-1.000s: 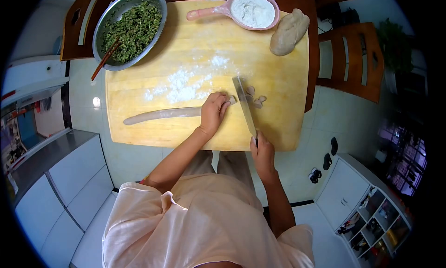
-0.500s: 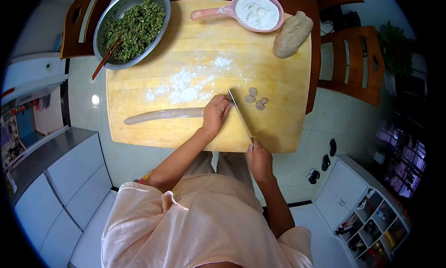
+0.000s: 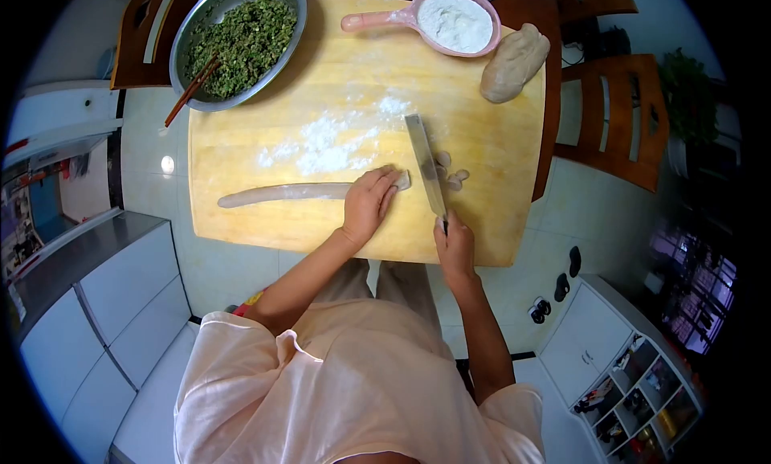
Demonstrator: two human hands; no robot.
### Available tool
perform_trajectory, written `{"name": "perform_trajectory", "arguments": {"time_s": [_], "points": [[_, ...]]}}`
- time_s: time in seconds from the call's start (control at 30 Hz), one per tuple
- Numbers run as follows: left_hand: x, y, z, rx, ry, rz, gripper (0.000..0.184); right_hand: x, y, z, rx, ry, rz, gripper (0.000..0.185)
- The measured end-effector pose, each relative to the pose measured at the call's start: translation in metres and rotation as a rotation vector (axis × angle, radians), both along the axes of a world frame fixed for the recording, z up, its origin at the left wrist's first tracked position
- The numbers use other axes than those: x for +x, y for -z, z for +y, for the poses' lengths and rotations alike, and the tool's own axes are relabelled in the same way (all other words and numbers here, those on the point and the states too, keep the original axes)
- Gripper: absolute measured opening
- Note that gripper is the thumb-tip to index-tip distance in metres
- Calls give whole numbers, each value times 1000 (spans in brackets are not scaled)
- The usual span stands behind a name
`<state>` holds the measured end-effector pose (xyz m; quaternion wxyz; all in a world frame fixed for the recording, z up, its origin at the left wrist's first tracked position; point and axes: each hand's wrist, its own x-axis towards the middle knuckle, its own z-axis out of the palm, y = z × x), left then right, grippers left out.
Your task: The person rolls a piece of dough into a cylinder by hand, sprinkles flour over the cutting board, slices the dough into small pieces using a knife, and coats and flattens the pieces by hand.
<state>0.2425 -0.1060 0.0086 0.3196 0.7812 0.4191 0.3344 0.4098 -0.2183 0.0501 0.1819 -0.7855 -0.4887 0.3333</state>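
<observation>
Watching the board (image 3: pixel 265 227): pale smooth wood, dusted with loose flour (image 3: pixel 325 147).
Metal bowl (image 3: pixel 281 73): I see chopped green filling (image 3: pixel 249 42), with chopsticks (image 3: pixel 193 89) crossing the rim.
Pink scoop (image 3: pixel 376 20): white powder (image 3: pixel 455 22).
Dough rope (image 3: pixel 281 193): long, smooth, on the board, its blunt end past the left hand (image 3: pixel 371 200).
Cleaver (image 3: pixel 426 163): half a second ago at that end; now I see it farther right, apart, its blade partly hiding the cut pieces (image 3: pixel 462 175).
Dough lump (image 3: pixel 514 62): rounded, beside the scoop.
Left hand: fingers curled over the rope.
Right hand (image 3: pixel 456 245): gripping the cleaver's handle.
Cut pieces: small, rounded.
</observation>
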Motion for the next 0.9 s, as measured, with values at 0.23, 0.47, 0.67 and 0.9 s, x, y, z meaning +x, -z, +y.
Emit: {"name": "perform_trajectory", "arguments": {"time_s": [0.23, 0.47, 0.67, 0.9], "points": [[-11, 17, -10, 124, 136, 84, 12, -23, -41, -46, -78, -8, -24, 27], [-13, 10, -12, 166, 181, 125, 7, -53, -42, -65, -116, 40, -79, 29], [-13, 16, -11, 122, 209, 156, 6, -58, -33, -52, -264, 1, -142, 30], [-11, 18, -4, 133, 197, 86, 10, -48, 11, -22, -161, -26, -147, 27]]}}
